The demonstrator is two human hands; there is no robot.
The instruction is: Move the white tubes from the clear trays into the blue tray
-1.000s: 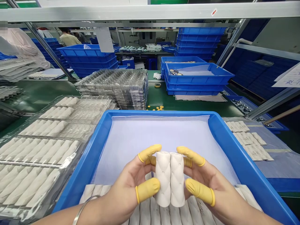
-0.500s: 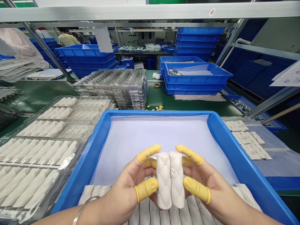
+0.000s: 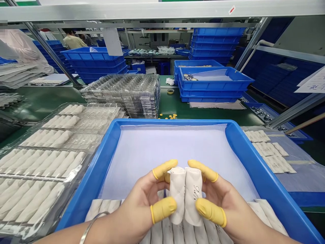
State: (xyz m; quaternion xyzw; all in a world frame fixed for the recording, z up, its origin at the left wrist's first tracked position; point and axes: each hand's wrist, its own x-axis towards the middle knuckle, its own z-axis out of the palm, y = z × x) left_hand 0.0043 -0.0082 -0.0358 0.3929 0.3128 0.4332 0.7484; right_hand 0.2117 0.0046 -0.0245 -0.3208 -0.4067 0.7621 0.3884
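Observation:
My left hand (image 3: 142,206) grips a white quilted sleeve (image 3: 177,193), and my right hand (image 3: 223,206) grips a second white sleeve (image 3: 193,195) with script lettering on it. Both sleeves stand upright, side by side and touching, above the near end of a blue tray (image 3: 254,166). Yellow finger cots cover my thumbs and fingertips. A row of several white sleeves (image 3: 106,206) lies along the tray's near edge under my hands. The tray floor is lined with a white sheet (image 3: 172,145).
Clear blister trays (image 3: 43,159) full of white sleeves lie at left. A stack of empty clear trays (image 3: 127,93) stands behind. Blue bins (image 3: 215,83) sit at back right, flat white pieces (image 3: 269,150) at right. Another person (image 3: 20,47) works at far left.
Both sleeves have turned in my fingers, so the lettering on the right one now faces me. My hands have dropped slightly toward the row in the tray.

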